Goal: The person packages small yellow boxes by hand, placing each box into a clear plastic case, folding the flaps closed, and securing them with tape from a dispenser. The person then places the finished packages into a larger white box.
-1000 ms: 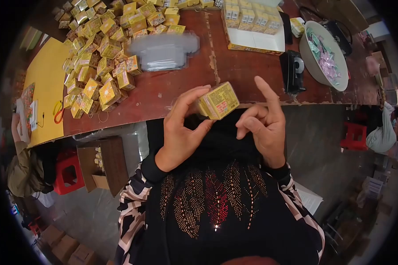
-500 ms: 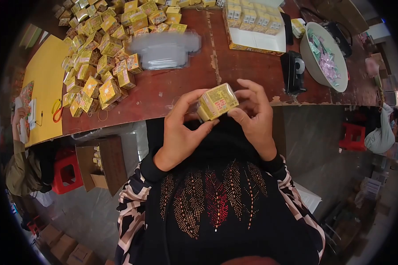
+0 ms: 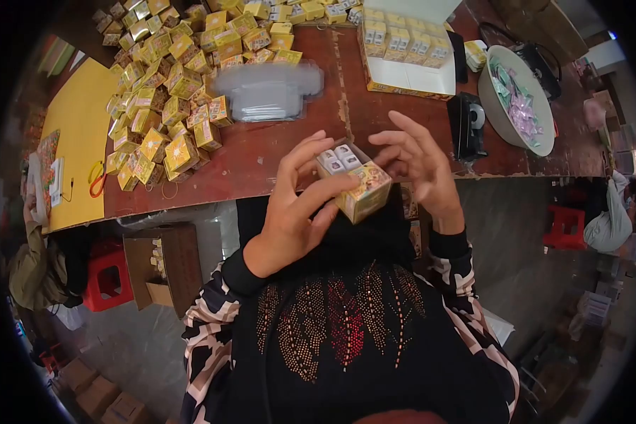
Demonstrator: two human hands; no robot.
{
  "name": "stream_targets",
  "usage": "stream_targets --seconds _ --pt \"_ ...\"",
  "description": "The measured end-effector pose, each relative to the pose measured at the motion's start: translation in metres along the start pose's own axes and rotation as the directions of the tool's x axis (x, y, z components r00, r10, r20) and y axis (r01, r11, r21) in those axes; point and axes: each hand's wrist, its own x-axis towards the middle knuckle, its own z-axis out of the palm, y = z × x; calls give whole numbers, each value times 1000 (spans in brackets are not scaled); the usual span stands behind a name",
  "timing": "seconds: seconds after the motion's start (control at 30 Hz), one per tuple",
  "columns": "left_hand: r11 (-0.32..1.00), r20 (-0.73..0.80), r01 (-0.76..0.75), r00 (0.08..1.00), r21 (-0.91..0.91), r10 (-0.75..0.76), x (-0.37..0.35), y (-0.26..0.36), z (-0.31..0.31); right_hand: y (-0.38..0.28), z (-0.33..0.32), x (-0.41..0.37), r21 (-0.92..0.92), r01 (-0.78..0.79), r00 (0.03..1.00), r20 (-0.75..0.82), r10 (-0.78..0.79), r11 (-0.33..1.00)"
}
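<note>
A small yellow printed box (image 3: 369, 192) is gripped between the thumb and fingers of my left hand (image 3: 293, 205), just above my lap at the table's front edge. Its upper left part shows small white pieces with dark marks inside. My right hand (image 3: 427, 169) hovers to the right of the box, fingers spread and holding nothing. Beyond the hands, flat clear plastic sheets (image 3: 265, 99) lie on the red-brown table (image 3: 261, 159). Many similar yellow boxes (image 3: 180, 152) are heaped to their left.
At the back right stand an open display carton (image 3: 410, 78) with rows of small boxes, a black tape dispenser (image 3: 468, 127) and a white bowl (image 3: 544, 141) of wrapped packets. Below left are a red stool (image 3: 106, 279) and a cardboard box (image 3: 180, 265). Another person's sleeve (image 3: 28, 265) shows far left.
The box has turned and now shows the white pieces inside. My right hand has moved off it to the right; my left hand has kept its hold.
</note>
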Motion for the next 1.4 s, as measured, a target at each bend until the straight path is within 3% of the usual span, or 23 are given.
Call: stream_targets --seconds 0.03,0.07,0.1,0.13,0.23,0.33,0.37,0.43,0.47,0.53,0.57,0.63,0.7,0.77,0.93,1.0,1.07,1.13,1.27,1.4 --pt "1000 1 -4 1000 -1 4 1 -4 -1 -5 -16 1 28 -130 991 18 130 991" --pt "987 52 -118 992 110 113 2 -9 -4 -9 -23 2 55 -257 966 37 255 965" --pt "948 113 -236 970 212 216 4 -11 -6 -5 -20 4 -97 -215 976 -2 216 972" --pt "947 116 -245 968 208 224 6 -11 -7 -7 -19 6 -101 -209 978 -8 209 973" --pt "899 262 -391 905 199 335 13 -7 -7 -15 -18 12 -131 -396 902 128 412 909" --pt "863 291 -469 866 186 407 16 -8 -3 -18 -17 20 -123 -417 875 215 434 901" --pt "862 290 -472 864 184 411 16 -7 0 -19 -17 21 -126 -415 876 212 433 901" --pt "977 238 -207 948 -50 213 14 -3 9 -22 -17 23 -102 -497 832 227 507 862" --pt "973 233 -221 945 -60 229 16 -5 8 -18 -21 23 -110 -475 841 236 487 873" --pt "750 404 -577 801 323 442 19 -13 -1 -32 -35 23 -139 -408 885 182 428 902" --pt "784 395 -513 840 351 372 20 -15 -4 -42 -43 22 -153 -350 918 141 371 924" --pt "890 320 -313 925 332 206 20 -19 -9 -63 -75 24 -346 -261 965 -98 242 901" --pt "885 303 -288 936 366 179 19 -29 -14 -71 -114 32 -530 -160 962 -271 12 833" --pt "911 295 -124 956 393 3 11 -37 -14 -80 -138 46 -705 -212 930 -358 -81 677" --pt "909 301 -5 944 417 -133 4 -46 -15 -59 -158 84 -791 -283 941 -337 0 542" --pt "907 291 27 943 419 -162 2 -48 -17 -42 -142 102 -799 -170 983 -178 42 577" --pt "898 267 46 947 438 -179 2 -49 -20 -19 -140 121 -810 -142 988 -151 32 569" --pt "878 245 23 956 479 -159 2 -51 -26 1 -142 138 -894 -26 1000 -19 19 447" --pt "816 134 30 982 577 -132 8 -57 -50 27 -139 154 -867 -52 998 -32 49 496" --pt "725 51 81 986 684 -158 38 -67 -78 35 -132 153 -940 -69 997 -77 -13 333"
